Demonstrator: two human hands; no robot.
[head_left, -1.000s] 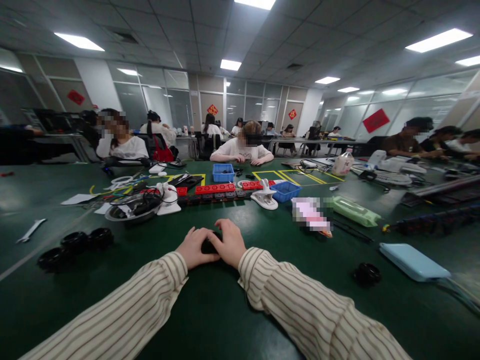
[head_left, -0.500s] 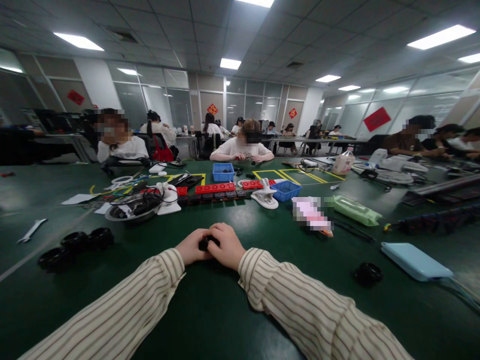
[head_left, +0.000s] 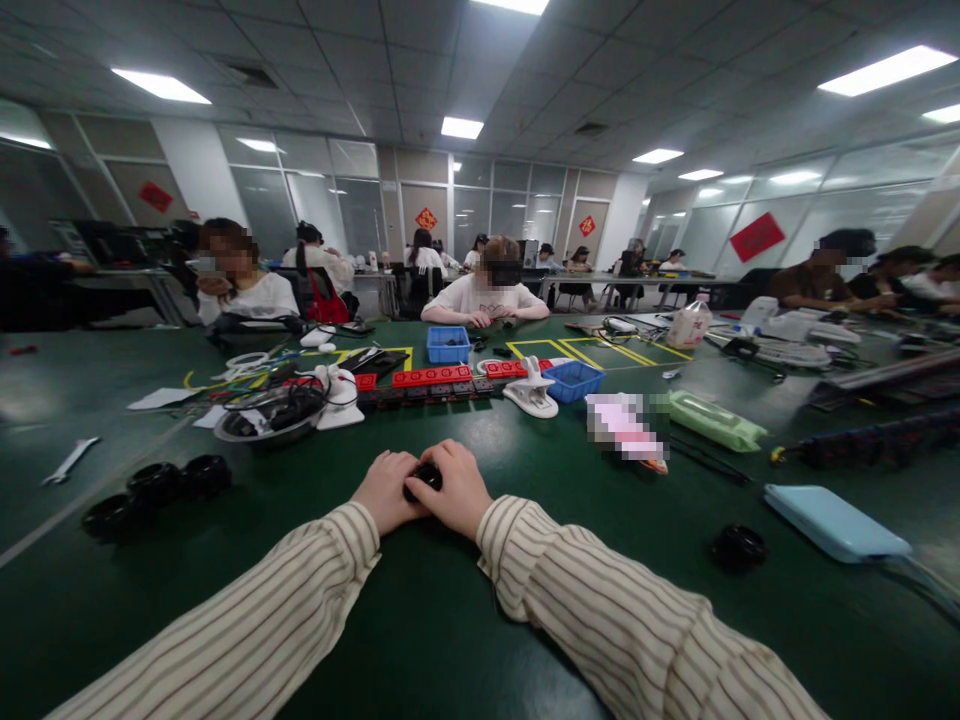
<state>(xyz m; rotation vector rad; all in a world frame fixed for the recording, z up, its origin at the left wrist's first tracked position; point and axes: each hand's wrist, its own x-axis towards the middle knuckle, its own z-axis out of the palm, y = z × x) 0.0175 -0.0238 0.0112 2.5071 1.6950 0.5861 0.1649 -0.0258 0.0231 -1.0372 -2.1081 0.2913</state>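
Observation:
My left hand (head_left: pixel 386 488) and my right hand (head_left: pixel 455 487) meet at the middle of the green table (head_left: pixel 420 620), both closed around a small black round part (head_left: pixel 424 476). Only the top of that part shows between my fingers. Both forearms wear striped sleeves and rest on the table. A similar black round part (head_left: pixel 739 546) lies alone to the right, and several black ring parts (head_left: pixel 154 488) sit in a row to the left.
A metal bowl with cables (head_left: pixel 268 415), red and black power strips (head_left: pixel 431 384), two blue bins (head_left: pixel 571 380), a white clamp (head_left: pixel 531 392), a green pouch (head_left: pixel 712 420) and a light blue case (head_left: pixel 832 520) lie ahead. A wrench (head_left: pixel 69 460) lies far left. Other people sit across.
My hands have shifted slightly around the black part; more of it shows between my fingers now than a second ago. The view has barely moved.

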